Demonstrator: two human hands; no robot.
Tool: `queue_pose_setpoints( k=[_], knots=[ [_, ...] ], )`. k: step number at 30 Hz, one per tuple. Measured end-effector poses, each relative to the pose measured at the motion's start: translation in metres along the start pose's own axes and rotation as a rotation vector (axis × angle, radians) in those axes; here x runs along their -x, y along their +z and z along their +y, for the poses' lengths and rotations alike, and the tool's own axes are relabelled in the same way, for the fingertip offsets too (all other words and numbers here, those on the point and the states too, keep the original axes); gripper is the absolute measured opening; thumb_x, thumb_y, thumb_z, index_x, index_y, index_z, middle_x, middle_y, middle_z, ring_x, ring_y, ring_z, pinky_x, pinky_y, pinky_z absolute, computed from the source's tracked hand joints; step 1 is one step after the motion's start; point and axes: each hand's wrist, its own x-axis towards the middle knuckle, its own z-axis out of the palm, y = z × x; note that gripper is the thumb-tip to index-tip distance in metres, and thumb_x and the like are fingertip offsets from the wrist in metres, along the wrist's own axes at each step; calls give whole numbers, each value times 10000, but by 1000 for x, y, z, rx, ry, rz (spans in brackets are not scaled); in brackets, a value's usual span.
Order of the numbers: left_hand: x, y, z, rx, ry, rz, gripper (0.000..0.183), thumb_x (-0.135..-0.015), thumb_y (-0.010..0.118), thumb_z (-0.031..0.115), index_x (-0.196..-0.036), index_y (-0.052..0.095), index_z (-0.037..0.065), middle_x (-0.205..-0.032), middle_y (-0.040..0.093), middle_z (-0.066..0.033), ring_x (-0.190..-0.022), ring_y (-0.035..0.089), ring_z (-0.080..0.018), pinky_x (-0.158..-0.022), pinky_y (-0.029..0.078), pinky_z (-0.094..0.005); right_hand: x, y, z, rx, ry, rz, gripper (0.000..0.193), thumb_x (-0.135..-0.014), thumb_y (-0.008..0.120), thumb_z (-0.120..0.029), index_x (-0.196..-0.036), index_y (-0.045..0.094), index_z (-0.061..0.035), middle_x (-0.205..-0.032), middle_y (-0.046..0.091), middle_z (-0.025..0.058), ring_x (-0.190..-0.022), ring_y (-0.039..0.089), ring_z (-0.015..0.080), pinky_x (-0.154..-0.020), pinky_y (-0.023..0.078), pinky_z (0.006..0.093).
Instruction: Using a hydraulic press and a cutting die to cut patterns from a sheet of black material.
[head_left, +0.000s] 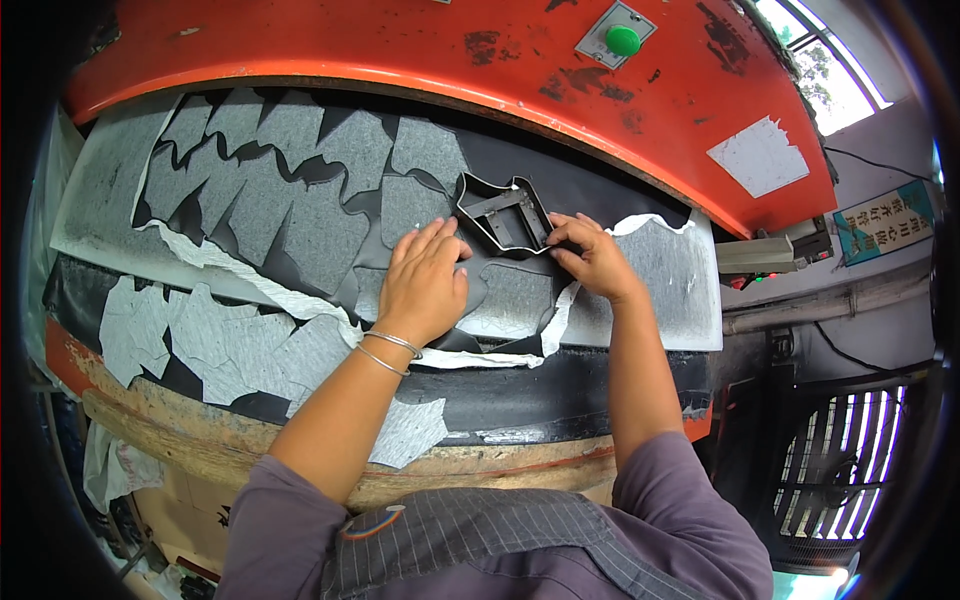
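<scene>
A metal cutting die (496, 204), an angular steel outline with bars across its inside, stands on the black-and-grey sheet material (590, 175). My right hand (590, 258) has its thumb and fingers closed on the die's right-hand rim. To the left of the die, my left hand (425, 285) is laid over the sheet with its fingers stretched out, holding nothing. Two bracelets circle that wrist. Grey cut shapes (300, 225) lie in rows leftward, with dark gaps between them. A torn white edge (250, 285) runs along the sheet's near side.
A large red machine beam (400, 45) with a green button (622, 40) spans the far side. The pale board (670, 290) lies under the sheet. Several loose grey pieces (220, 345) rest along the near ledge. A fan (835, 460) stands at the right.
</scene>
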Motion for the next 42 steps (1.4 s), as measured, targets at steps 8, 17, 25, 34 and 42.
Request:
queue_pose_setpoints(
  k=[8, 17, 25, 34, 42],
  knots=[
    [-8, 1, 3, 7, -31, 7, 218, -807, 600, 123, -1020, 560, 100, -1379, 506, -173, -1349, 387, -311, -1113, 241, -452, -4, 40, -10, 50, -13, 366, 429, -663, 840, -274, -862, 542, -37, -1226, 606, 206, -1131, 571, 340, -1092, 303, 481],
    [-8, -1, 0, 23, -25, -20, 155, -825, 563, 103, -979, 578, 85, -1340, 551, -151, -1330, 409, -313, -1112, 248, -447, 4, 40, -8, -160, 110, 294, 663, -640, 864, -291, -1167, 537, -56, -1271, 539, 219, -1202, 498, 365, -1018, 387, 429],
    [-11, 4, 1, 78, -21, 12, 108, -828, 551, 87, -924, 598, 71, -1261, 610, -150, -1297, 454, -318, -1114, 263, -452, 7, 54, -12, 185, 103, 480, 1024, -593, 840, -490, -1371, 402, 11, -1266, 530, 230, -1168, 497, 390, -1001, 384, 457],
    [-14, -4, 1, 65, 61, -80, 116, -810, 580, 112, -920, 607, 88, -1244, 624, -145, -1298, 458, -304, -1114, 260, -457, 5, 39, -11, 132, 92, 409, 957, -607, 836, -282, -1405, 377, -19, -1283, 497, 209, -1189, 478, 364, -1016, 390, 427],
    [-30, 10, -5, -39, -83, 37, 321, -800, 579, 96, -1111, 498, 90, -1382, 511, -140, -1344, 401, -283, -1078, 260, -432, 1, 36, -11, 137, 103, 330, 1020, -585, 847, -416, -1398, 378, -16, -1325, 451, 230, -1223, 435, 401, -1049, 354, 465]
  ],
)
